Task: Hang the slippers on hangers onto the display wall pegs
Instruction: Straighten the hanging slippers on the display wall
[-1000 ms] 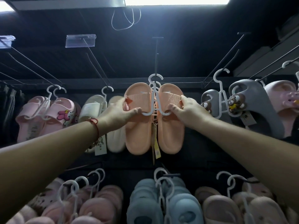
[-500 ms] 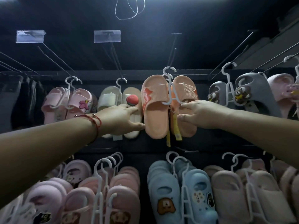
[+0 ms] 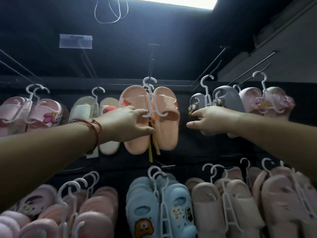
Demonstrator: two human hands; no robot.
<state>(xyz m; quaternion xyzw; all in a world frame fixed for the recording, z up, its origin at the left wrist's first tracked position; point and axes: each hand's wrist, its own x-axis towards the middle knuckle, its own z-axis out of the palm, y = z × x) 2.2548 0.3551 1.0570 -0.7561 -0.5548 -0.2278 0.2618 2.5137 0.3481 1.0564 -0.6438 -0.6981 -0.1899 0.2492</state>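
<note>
A pair of orange slippers (image 3: pixel 165 127) hangs on a white hanger (image 3: pixel 151 100), whose hook sits over a black peg (image 3: pixel 151 62) at the middle of the upper row. My left hand (image 3: pixel 127 124), with a red string at the wrist, grips the left orange slipper, fingers by the hanger's lower hook and thumb underneath. My right hand (image 3: pixel 211 121) is off the pair, to its right, in front of the grey slippers (image 3: pixel 228 100). Its fingers are apart and hold nothing.
White slippers (image 3: pixel 109 143) and pink slippers (image 3: pixel 46 115) hang to the left, pale pink slippers (image 3: pixel 274 102) at far right. The lower row holds blue slippers (image 3: pixel 154 206) between pink pairs. Bare pegs (image 3: pixel 211 67) jut out upper right; a clear tag holder (image 3: pixel 75 41) sits upper left.
My right hand let go of the right orange slipper and slid right toward the grey pair. My left hand moved from the white slippers onto the left orange slipper.
</note>
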